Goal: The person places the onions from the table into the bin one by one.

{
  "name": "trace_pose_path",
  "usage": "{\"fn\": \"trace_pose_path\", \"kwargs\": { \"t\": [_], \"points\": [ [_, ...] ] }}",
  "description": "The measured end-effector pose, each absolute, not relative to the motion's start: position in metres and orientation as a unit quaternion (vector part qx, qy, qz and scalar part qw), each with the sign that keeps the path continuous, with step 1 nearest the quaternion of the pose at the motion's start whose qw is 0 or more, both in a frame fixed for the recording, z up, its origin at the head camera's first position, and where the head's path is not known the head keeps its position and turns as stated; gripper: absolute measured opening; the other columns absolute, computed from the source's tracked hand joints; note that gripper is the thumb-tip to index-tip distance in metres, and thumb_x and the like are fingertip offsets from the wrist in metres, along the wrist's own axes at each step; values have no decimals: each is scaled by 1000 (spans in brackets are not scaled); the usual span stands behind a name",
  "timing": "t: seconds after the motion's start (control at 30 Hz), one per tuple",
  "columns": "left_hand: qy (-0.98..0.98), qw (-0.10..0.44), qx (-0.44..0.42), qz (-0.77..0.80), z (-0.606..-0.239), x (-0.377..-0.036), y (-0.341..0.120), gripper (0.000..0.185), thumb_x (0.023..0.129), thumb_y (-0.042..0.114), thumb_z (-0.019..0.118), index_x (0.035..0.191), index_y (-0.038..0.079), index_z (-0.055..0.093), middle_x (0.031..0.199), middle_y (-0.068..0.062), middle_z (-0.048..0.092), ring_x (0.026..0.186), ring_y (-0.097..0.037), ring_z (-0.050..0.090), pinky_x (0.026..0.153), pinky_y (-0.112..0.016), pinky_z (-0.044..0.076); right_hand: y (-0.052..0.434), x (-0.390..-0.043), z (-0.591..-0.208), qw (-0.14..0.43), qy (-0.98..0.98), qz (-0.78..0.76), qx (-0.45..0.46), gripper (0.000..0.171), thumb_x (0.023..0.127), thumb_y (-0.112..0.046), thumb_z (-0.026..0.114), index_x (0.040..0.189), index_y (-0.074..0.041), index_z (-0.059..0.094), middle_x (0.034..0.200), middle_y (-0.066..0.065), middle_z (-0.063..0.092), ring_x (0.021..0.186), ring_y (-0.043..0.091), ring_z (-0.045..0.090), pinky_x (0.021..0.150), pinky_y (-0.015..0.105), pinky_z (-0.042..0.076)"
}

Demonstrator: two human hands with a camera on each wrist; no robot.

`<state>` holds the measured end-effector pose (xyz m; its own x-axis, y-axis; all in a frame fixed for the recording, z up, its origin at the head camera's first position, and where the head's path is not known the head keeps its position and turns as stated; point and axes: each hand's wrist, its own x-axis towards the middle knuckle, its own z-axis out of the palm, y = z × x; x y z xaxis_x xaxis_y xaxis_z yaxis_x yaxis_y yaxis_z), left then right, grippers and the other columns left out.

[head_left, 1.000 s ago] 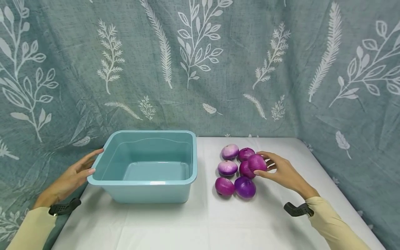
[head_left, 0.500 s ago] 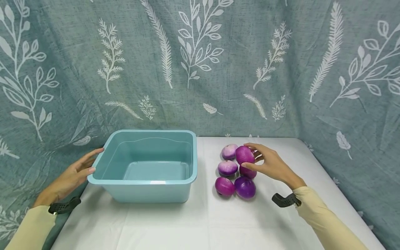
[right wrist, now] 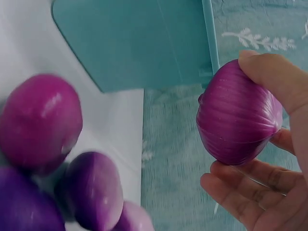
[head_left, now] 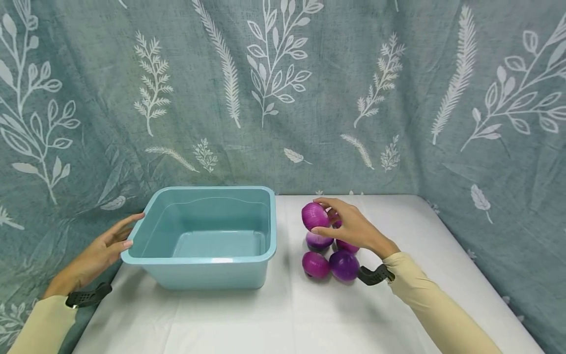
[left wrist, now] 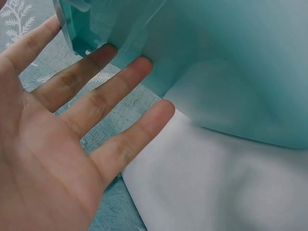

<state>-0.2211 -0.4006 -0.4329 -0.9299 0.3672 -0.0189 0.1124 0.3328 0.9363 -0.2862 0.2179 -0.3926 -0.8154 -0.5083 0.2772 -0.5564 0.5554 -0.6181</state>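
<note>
The right hand [head_left: 353, 228] has its thumb and fingers [right wrist: 250, 190] curled round a ribbed purple onion [head_left: 315, 215], which it holds in the air above the left edge of the pile of purple onions [head_left: 329, 255] on the white tablecloth [head_left: 283, 314]. Half a second ago this onion was over the middle of the pile, and a second ago at the pile's right side, so it is travelling leftward toward the empty rectangular light blue plastic tub [head_left: 203, 236] and now sits close to the tub's right rim. The left hand [head_left: 103, 248] has not shifted: its fingers [left wrist: 103, 96] lie straight and spread, their tips touching the tub's left wall near the table's left edge.
</note>
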Motion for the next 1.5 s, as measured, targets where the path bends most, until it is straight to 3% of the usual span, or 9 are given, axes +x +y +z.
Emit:
{"fn": "trace_pose_path", "kwargs": {
  "t": [0.1, 0.27, 0.5, 0.6, 0.7, 0.83, 1.2, 1.5],
  "points": [
    [804, 117, 150, 564, -433, -221, -400, 65, 113, 17, 41, 167, 36, 10, 172, -13, 2, 150, -52, 8, 105, -77, 26, 205, -286, -392, 27, -877, 362, 315, 78, 84, -49, 84, 149, -19, 52, 121, 0, 65, 98, 19, 67, 84, 42, 58],
    [807, 114, 150, 560, -433, -220, -399, 65, 113, 18, 42, 167, 35, 10, 171, -16, 4, 150, -50, 13, 105, -76, 28, 185, -286, -387, 23, -869, 374, 324, 78, 83, -49, 85, 148, -19, 54, 121, -1, 64, 101, 17, 66, 86, 39, 58],
    [813, 108, 155, 550, -434, -221, -401, 66, 112, 16, 41, 167, 35, 10, 170, -15, 6, 149, -29, 25, 104, -64, 37, 160, -285, -375, 30, -870, 357, 339, 78, 83, -54, 83, 148, -23, 54, 117, -6, 64, 99, 12, 65, 84, 32, 56],
    [809, 109, 153, 557, -434, -221, -401, 66, 112, 16, 42, 167, 35, 11, 171, -17, 4, 151, -40, 19, 104, -71, 33, 153, -285, -371, 40, -868, 349, 351, 76, 84, -54, 83, 148, -23, 54, 118, -6, 63, 100, 12, 64, 84, 32, 56],
    [802, 117, 147, 567, -433, -221, -399, 67, 112, 17, 44, 167, 35, 11, 171, -17, -2, 150, -56, 2, 103, -83, 19, 150, -285, -369, 53, -867, 348, 352, 74, 84, -53, 83, 146, -22, 56, 120, -7, 62, 102, 12, 63, 83, 31, 57],
    [795, 123, 141, 576, -432, -220, -399, 67, 112, 16, 44, 167, 35, 11, 171, -17, -8, 148, -59, -7, 102, -86, 9, 146, -285, -367, 58, -860, 359, 357, 74, 85, -53, 83, 146, -20, 57, 125, -7, 61, 105, 12, 62, 84, 31, 57],
    [804, 111, 147, 565, -430, -219, -399, 66, 112, 17, 43, 167, 34, 10, 171, -18, -1, 148, -58, 3, 104, -79, 23, 115, -282, -369, 61, -830, 372, 410, 73, 86, -42, 86, 146, -16, 55, 131, -10, 62, 110, 11, 62, 94, 32, 54],
    [802, 115, 147, 567, -433, -220, -400, 66, 112, 17, 43, 167, 34, 10, 171, -17, -1, 147, -60, 0, 103, -84, 16, 106, -278, -378, 64, -828, 371, 417, 66, 88, -40, 84, 143, -17, 58, 132, -8, 64, 107, 13, 64, 95, 31, 54]
  ]
}}
